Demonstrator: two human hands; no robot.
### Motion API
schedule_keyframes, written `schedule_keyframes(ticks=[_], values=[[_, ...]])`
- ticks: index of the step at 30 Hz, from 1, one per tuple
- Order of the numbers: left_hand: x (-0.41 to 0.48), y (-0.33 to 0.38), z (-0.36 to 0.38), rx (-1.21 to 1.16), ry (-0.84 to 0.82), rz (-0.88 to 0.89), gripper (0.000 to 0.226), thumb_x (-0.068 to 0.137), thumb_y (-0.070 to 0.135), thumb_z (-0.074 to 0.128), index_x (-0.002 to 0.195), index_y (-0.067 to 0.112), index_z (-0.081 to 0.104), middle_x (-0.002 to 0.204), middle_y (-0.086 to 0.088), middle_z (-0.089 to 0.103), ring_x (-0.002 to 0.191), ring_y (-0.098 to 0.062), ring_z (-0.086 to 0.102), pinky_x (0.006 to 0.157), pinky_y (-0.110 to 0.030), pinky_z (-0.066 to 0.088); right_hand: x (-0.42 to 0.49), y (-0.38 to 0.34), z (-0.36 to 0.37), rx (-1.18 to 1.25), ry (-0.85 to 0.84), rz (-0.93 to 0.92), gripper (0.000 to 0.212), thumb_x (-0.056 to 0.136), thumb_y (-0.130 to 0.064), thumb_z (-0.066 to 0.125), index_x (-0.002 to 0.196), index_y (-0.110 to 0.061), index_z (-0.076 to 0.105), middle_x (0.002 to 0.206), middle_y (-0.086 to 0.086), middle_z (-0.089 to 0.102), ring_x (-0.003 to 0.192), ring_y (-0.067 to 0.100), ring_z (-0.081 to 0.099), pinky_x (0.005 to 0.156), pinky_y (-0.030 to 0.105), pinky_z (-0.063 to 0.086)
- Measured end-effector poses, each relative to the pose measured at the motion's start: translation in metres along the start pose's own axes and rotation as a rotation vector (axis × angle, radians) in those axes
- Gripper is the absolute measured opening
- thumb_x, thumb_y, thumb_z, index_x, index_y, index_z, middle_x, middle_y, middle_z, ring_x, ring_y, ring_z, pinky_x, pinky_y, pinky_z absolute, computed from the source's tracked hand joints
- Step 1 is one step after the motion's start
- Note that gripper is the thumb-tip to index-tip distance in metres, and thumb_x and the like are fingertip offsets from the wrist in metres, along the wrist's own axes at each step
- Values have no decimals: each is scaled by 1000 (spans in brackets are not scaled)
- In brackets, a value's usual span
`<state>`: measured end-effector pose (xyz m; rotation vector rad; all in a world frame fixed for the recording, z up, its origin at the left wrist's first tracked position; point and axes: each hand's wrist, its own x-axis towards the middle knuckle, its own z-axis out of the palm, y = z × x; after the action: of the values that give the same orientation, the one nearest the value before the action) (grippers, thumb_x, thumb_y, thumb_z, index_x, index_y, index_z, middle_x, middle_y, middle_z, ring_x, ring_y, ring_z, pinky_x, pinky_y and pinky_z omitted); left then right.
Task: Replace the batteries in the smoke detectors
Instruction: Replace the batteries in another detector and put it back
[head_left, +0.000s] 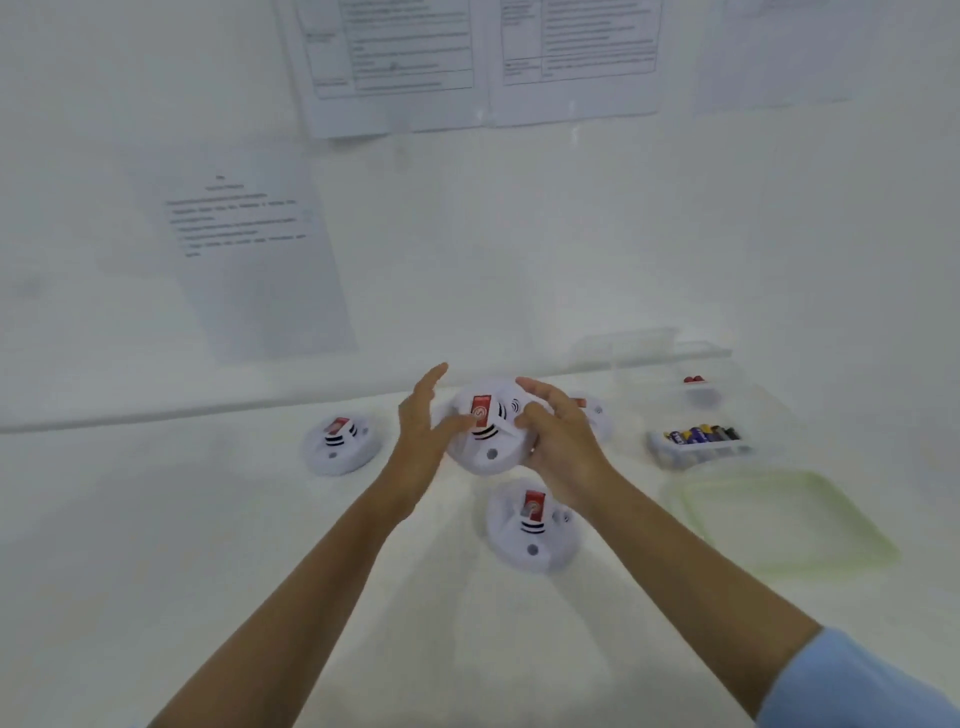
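Observation:
A white round smoke detector (488, 447) with a red label is lifted above the white table between both hands. My right hand (558, 441) grips its right rim with curled fingers. My left hand (423, 431) touches its left side, thumb on the face and fingers straight. Three more white detectors are on the table: one at the left (340, 444), one nearer me (530, 530), and one partly hidden behind my right hand (597, 413). A clear box of batteries (701, 439) stands at the right.
A second clear container (698, 392) with something red inside stands behind the battery box. A clear lid with a green rim (779, 525) lies at the near right. Printed sheets (249, 249) hang on the white wall behind the table.

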<state>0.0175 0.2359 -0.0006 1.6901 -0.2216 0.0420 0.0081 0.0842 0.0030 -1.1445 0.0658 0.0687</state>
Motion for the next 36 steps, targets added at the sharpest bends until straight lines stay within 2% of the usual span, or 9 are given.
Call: schedule_keyframes(ticks=[3,7,10,13,16,22,26,31,36], values=[[-20,-16,-30,-306,-121,-264,40,91,18,52,120,43,42,125,0,55,106,-22,58,85,-35,50,-9,31,23,162,2,37,41,85,7,41,121,-8,52,112,16,63,96,29,62,76,39,51],[-37,-40,-53,-436,-104,-285,40,86,17,56,117,41,46,118,5,60,103,-19,62,73,-33,55,-17,63,47,166,-3,67,45,85,3,46,127,-12,51,122,13,62,108,31,60,83,41,51],[-47,-57,-67,-462,-73,-251,51,77,19,58,121,41,45,122,6,60,108,-20,61,78,-36,54,-25,81,59,-43,-73,114,56,83,-1,56,130,-29,44,123,2,59,108,22,59,72,33,54],[-54,-69,-76,-465,-26,-220,48,91,4,45,125,37,43,122,5,59,109,-19,60,79,-32,55,-29,101,66,-159,-112,108,73,79,1,64,133,-37,34,130,-3,51,110,21,58,68,32,57],[-58,-76,-85,-399,-21,-206,47,95,2,40,131,32,40,129,4,54,113,-18,57,77,-28,57,-29,115,74,-157,-88,43,74,79,6,62,134,-35,34,133,-2,49,110,18,56,64,30,57],[-56,-83,-97,-347,-47,-187,42,93,2,47,129,23,44,132,-6,53,116,-25,56,91,-39,51,-30,132,81,-212,-61,-60,73,80,8,62,137,-30,35,131,0,50,112,22,58,72,40,59],[-54,-85,-100,-315,-90,-158,40,85,12,57,121,28,49,129,-5,55,115,-23,57,95,-41,50,-32,138,84,-247,1,-128,75,80,7,63,140,-24,32,135,3,48,118,24,55,80,43,57],[-54,-90,-100,-275,-85,-142,39,75,26,55,112,35,53,126,2,57,117,-21,55,102,-46,44,-31,143,85,-309,41,-166,80,75,3,70,141,-21,32,135,4,48,122,26,51,90,53,50],[-51,-96,-101,-306,-81,-125,39,74,27,58,112,34,54,124,1,58,116,-23,56,101,-49,44,-34,142,87,-286,37,-181,71,80,7,64,136,-25,35,116,-18,51,121,25,52,83,40,55]])
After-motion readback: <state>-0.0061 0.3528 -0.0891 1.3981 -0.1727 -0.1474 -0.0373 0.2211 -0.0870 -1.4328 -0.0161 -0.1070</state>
